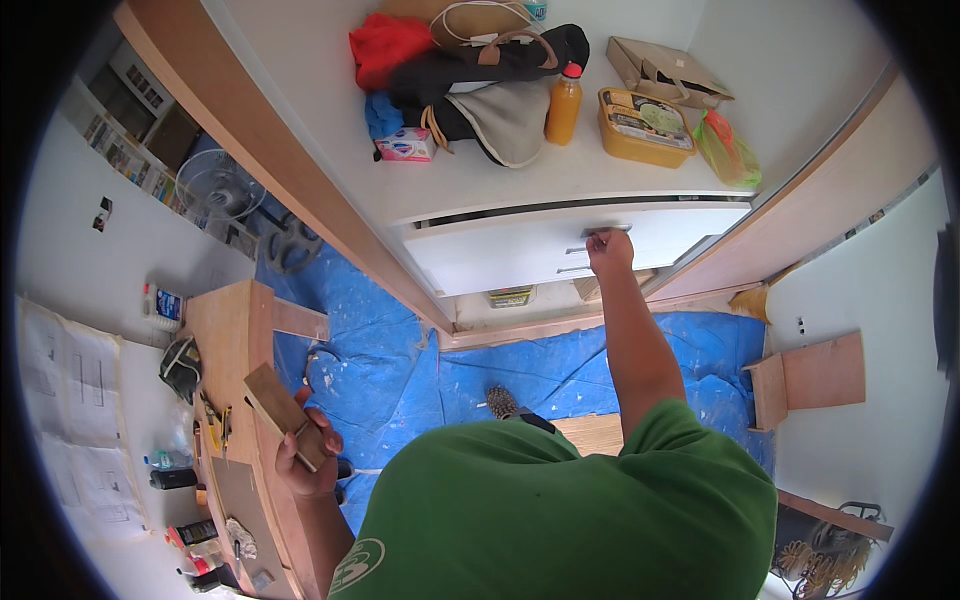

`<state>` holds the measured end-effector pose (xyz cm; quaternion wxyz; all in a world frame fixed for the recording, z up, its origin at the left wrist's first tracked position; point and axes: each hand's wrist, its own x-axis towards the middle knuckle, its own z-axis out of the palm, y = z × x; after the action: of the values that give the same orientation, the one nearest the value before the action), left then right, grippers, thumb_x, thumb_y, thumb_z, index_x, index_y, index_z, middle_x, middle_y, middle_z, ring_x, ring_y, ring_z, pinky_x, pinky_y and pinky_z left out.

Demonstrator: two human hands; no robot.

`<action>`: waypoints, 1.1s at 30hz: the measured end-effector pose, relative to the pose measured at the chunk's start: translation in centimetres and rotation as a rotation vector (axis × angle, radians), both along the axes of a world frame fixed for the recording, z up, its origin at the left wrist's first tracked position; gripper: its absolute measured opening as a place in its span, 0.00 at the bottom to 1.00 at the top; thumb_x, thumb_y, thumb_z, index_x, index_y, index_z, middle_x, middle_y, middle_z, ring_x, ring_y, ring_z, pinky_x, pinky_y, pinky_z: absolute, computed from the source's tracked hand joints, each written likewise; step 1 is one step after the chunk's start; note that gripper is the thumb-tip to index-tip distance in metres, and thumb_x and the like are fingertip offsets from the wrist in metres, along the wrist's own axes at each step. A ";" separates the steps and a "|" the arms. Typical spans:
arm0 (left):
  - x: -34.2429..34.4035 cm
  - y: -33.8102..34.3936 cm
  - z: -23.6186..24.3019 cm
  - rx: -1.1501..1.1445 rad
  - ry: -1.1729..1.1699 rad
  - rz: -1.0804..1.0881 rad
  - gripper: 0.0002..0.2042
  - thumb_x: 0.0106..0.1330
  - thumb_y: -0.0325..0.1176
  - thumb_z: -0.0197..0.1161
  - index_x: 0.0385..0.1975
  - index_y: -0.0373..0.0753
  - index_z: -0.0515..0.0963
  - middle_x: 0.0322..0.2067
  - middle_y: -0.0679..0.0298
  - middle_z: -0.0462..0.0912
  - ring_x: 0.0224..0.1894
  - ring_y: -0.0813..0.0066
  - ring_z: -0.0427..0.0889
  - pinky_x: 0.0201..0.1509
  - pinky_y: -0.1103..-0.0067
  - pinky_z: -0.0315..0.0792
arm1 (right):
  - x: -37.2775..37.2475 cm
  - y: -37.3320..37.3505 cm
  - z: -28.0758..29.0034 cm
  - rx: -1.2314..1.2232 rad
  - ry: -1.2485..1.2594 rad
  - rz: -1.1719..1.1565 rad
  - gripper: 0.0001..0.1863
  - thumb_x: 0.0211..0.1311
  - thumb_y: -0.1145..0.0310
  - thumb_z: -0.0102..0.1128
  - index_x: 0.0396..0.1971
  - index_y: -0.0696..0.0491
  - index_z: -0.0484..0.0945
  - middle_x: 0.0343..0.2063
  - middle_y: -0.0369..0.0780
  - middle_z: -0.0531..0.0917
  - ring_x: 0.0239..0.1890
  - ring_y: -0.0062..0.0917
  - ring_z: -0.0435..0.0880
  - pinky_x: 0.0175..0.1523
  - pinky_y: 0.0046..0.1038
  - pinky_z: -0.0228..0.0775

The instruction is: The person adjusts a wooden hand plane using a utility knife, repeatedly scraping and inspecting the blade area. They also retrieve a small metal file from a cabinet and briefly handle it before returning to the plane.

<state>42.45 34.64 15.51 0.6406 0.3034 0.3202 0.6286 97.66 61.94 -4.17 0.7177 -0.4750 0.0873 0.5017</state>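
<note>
My right hand point(611, 252) reaches forward with its fingers closed on a small metal handle point(588, 232) at the upper part of a white drawer front point(490, 250). The drawer front tilts a little, and a dark gap runs along its top edge below the white shelf point(440, 190). More slim handles show just below my fingers. Low on the left, my left hand point(312, 462) grips a brown wooden block point(283, 410), held at a slant; a thin line crosses the block near my fingers.
On the shelf are a bag point(505, 120), an orange-filled bottle point(564, 105), a yellow tub point(645, 140) and a green plastic bag point(728, 150). Blue sheeting point(380, 330) covers the floor. A wooden bench point(235, 340) with tools stands left; a fan point(218, 185) is behind it.
</note>
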 end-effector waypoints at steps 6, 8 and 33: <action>-0.7 0.4 0.2 0.001 0.019 0.001 0.40 0.68 0.47 0.64 0.73 0.30 0.58 0.43 0.56 0.82 0.33 0.70 0.81 0.34 0.76 0.75 | 0.0 -6.4 0.2 -0.048 -0.029 0.033 0.10 0.53 0.84 0.49 0.35 0.60 0.75 0.34 0.45 0.79 0.34 0.33 0.78 0.39 0.35 0.75; -0.7 1.0 0.2 0.015 0.006 -0.003 0.40 0.68 0.47 0.64 0.73 0.30 0.58 0.43 0.56 0.81 0.32 0.70 0.81 0.34 0.76 0.74 | -0.1 -9.9 0.7 -0.119 -0.038 0.017 0.10 0.53 0.83 0.49 0.35 0.59 0.75 0.33 0.44 0.79 0.33 0.32 0.78 0.37 0.34 0.75; 1.9 5.0 0.3 -0.072 0.113 -0.145 0.41 0.61 0.49 0.67 0.68 0.26 0.63 0.38 0.55 0.82 0.29 0.69 0.80 0.31 0.75 0.76 | -3.0 -20.5 21.3 0.024 -0.940 1.284 0.14 0.68 0.66 0.63 0.23 0.56 0.78 0.17 0.36 0.79 0.25 0.24 0.85 0.36 0.25 0.76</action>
<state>44.34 39.63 15.79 0.6758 0.3376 0.3553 0.5506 94.61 41.47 17.14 0.2549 -0.5868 -0.5209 0.5650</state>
